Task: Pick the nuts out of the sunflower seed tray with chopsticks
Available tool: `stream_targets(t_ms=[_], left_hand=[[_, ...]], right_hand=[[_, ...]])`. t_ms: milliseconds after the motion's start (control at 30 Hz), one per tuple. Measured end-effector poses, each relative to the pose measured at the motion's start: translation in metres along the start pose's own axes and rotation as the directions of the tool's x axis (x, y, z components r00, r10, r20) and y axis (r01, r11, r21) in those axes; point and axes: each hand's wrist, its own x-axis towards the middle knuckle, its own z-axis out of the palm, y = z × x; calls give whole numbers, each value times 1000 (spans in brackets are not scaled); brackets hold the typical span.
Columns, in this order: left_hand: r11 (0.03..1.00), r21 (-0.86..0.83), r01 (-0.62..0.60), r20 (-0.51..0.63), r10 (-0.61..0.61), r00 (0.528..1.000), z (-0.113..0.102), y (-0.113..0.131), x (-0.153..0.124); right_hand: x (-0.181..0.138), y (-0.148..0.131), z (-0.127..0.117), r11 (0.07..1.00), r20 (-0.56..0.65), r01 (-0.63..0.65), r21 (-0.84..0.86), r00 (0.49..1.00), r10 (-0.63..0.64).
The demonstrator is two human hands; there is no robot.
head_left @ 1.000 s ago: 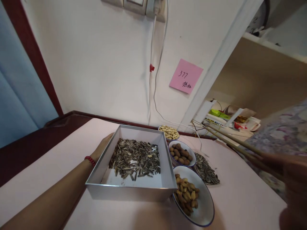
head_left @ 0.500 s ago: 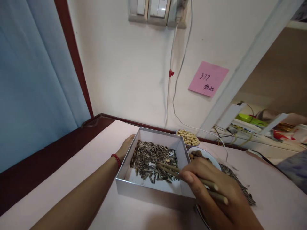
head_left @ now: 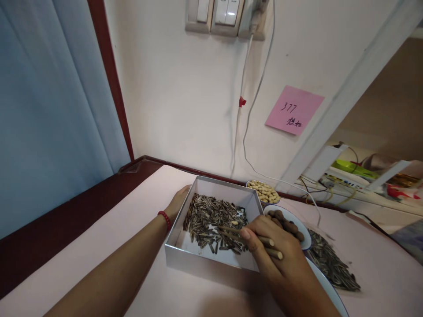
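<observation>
A shallow white box sits on the pink-covered table, with a layer of striped sunflower seeds inside. My left hand, a red bead bracelet at its wrist, rests along the box's left outer wall; its fingers are hidden behind the box. Over the right front corner, my right hand is closed around a pair of wooden chopsticks. Their tips are down among the seeds, and I cannot tell whether a seed is pinched. A pale peanut-like piece lies on the seeds near the chopsticks.
Behind the box stands a bowl of peanuts. A plate of brown round nuts is to the right, beside a pile of sunflower seeds. Another plate is partly under my right arm. A white cable hangs down the wall.
My right hand has moved left, closer over the box, with the chopsticks still in the seeds. More of the plates on the right shows. The view has shifted slightly.
</observation>
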Motion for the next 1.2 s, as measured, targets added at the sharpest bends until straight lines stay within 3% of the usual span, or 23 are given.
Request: stream_targets(t_ms=[133,500,833,1200], left_hand=[[1000,-3,2,11,-1,1000,-1,0,1],[1000,-22,-18,-12,17,1000,3,2,-2],[999,-34,-2,-17,2,1000,3,4,-4],[1000,-13,2,-23,-2,1000,5,7,-5]], right_hand=[[-2,0,-2,1000,-16,-9,4,1000,9],[-6,2,-24,994,79,-62,-86,994,69],[-2,2,-8,994,83,-77,-72,993,83],[-5,0,-11,993,106,-92,-75,989,100]])
